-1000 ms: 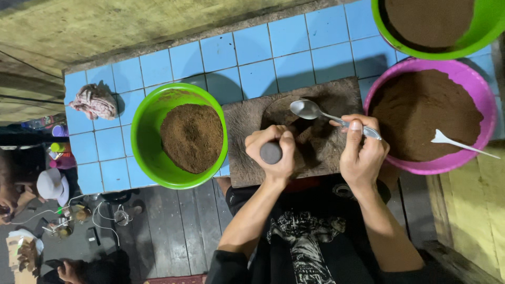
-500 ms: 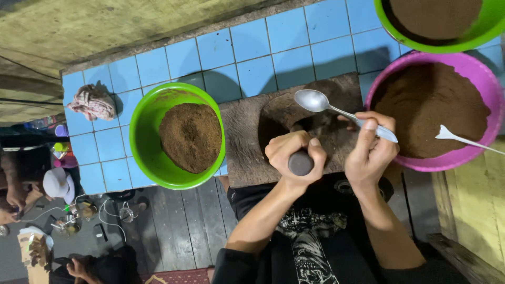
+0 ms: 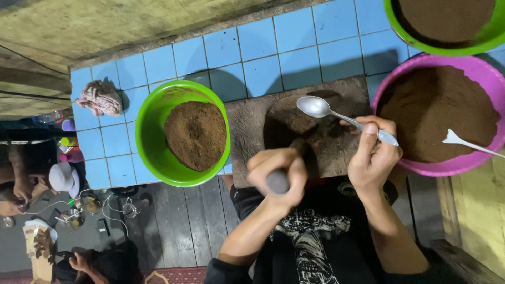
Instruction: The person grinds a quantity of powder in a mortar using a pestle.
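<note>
Blue tiles (image 3: 294, 58) cover the work counter, with a rough wall above it in the frame and dark floorboards below. On the tiles I see a grey stone grinding slab (image 3: 252, 137) with a worn hollow; its lower edge is hidden behind the person's arms.

My left hand (image 3: 279, 171) is closed in a fist around a grey cylindrical pestle (image 3: 277, 182). Only the rounded end of it shows; the hand is motion-blurred, and I cannot tell whether the far end touches the slab.

My right hand (image 3: 373, 158) pinches the handle of a metal spoon (image 3: 315, 107) between thumb and fingers. The bowl of the spoon looks empty and sits over the hollow; I cannot tell whether it rests on the stone.

Left of the slab stands a green bowl (image 3: 152, 110) with a mound of brown powder (image 3: 195, 134). To the right, a purple bowl (image 3: 489, 73) of the same powder holds a white plastic spoon (image 3: 457, 140); both are cut off by the frame edge. A second green bowl (image 3: 400, 26) is cropped at the top corner.

A crumpled rag (image 3: 100, 98) lies at the counter's left end. Below, other people and small clutter are too dark to identify.
</note>
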